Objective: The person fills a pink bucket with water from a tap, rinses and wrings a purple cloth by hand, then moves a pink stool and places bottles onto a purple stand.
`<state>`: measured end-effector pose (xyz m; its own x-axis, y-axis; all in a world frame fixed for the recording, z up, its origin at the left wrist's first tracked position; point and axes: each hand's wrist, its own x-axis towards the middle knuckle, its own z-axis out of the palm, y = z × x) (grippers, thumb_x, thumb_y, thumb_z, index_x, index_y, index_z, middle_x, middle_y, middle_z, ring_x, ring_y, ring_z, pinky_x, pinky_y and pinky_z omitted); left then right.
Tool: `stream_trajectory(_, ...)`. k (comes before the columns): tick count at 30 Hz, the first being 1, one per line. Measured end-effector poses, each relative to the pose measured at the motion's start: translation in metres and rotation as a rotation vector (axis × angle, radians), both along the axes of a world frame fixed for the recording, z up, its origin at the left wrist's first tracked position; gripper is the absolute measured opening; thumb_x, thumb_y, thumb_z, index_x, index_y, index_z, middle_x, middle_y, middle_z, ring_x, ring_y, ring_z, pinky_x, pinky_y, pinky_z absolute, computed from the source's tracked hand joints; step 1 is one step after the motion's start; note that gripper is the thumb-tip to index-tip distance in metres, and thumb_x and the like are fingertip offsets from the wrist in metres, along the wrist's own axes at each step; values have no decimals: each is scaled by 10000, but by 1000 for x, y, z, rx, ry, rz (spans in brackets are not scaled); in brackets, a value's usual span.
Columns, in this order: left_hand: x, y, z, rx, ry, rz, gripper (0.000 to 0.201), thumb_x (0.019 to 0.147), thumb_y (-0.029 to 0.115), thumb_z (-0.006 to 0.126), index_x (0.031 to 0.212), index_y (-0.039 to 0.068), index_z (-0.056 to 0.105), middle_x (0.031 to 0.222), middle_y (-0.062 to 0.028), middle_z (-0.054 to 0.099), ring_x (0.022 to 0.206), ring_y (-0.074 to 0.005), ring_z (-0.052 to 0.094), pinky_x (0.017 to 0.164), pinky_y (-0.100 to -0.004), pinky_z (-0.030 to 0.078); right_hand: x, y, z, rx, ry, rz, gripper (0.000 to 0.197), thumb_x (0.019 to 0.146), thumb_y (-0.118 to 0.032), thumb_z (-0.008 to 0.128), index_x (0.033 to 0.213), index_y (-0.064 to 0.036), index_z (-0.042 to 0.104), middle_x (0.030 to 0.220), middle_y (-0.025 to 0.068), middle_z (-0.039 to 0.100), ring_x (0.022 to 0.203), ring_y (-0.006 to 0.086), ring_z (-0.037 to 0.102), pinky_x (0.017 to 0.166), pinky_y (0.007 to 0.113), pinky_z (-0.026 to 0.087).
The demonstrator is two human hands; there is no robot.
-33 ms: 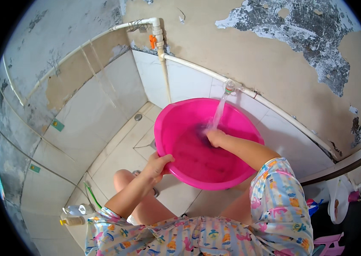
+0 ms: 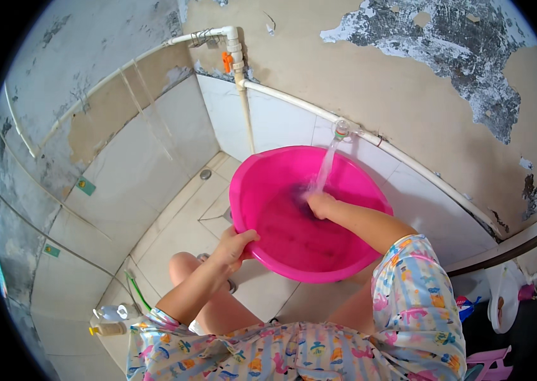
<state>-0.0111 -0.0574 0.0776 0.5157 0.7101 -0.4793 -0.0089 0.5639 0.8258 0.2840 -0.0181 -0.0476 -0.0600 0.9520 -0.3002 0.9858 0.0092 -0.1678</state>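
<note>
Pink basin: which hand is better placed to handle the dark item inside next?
Likely the right hand: it's inside the pink basin, at the dark item and the water stream. The left hand grips the basin's near-left edge, away from both.

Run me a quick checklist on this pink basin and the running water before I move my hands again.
1. Left hand steadying the pink basin: ok, it grips the near-left rim.
2. Stream landing inside the basin: ok.
3. Tap turned off: not ok, water is running.
4. Water in the basin below the rim: ok, though its depth is unclear.
5. Right hand holding something: cannot tell, its fingers are hidden beside a dark patch.
6. Right sleeve out of the water: ok, it sits outside the basin.
</note>
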Motion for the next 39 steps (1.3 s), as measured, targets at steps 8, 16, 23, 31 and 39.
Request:
stream_trajectory(8, 8, 4, 2, 58, 6, 2, 367, 700, 13, 576, 1057, 4, 490, 869, -98, 588, 673, -197, 609, 537, -327, 547, 26, 2, 78, -206, 299, -93, 293, 733, -183, 555, 1001, -73, 599, 751, 132, 607, 643, 263, 610, 500, 374, 487)
stream_trajectory(16, 13, 2, -12, -58, -3, 33, 352, 706, 0, 550, 1052, 6, 486, 870, -99, 581, 682, -202, 609, 539, -333, 551, -11, -37, 22, -252, 71, 167, 566, 662, -304, 695, 1186, -157, 539, 1230, 184, 466, 1126, 341, 464, 938, 416, 392)
stream_trajectory(23, 7, 1, -28, -59, 2, 32, 394, 723, 12, 545, 1107, -19, 464, 942, -120, 579, 740, -230, 618, 613, -374, 551, 46, -28, 46, 101, 178, 30, 264, 702, -162, 577, 938, -69, 648, 920, 157, 632, 843, 311, 597, 768, 382, 471)
stream_trajectory(31, 3, -3, -31, -121, -38, 76, 370, 711, 27, 554, 1075, 28, 489, 904, -91, 579, 749, -213, 610, 644, -384, 548, 53, -32, 162, 951, 479, -691, 288, 745, -139, 568, 977, 14, 495, 1008, 200, 561, 948, 305, 554, 768, 380, 445)
stream_trajectory(39, -3, -7, -35, -128, -71, 84, 369, 722, 39, 562, 1080, 6, 481, 940, -100, 582, 787, -228, 614, 694, -407, 546, 51, -14, 156, 949, 600, -629, 575, 733, -180, 606, 1208, 63, 392, 1150, 220, 469, 1056, 307, 498, 922, 363, 389)
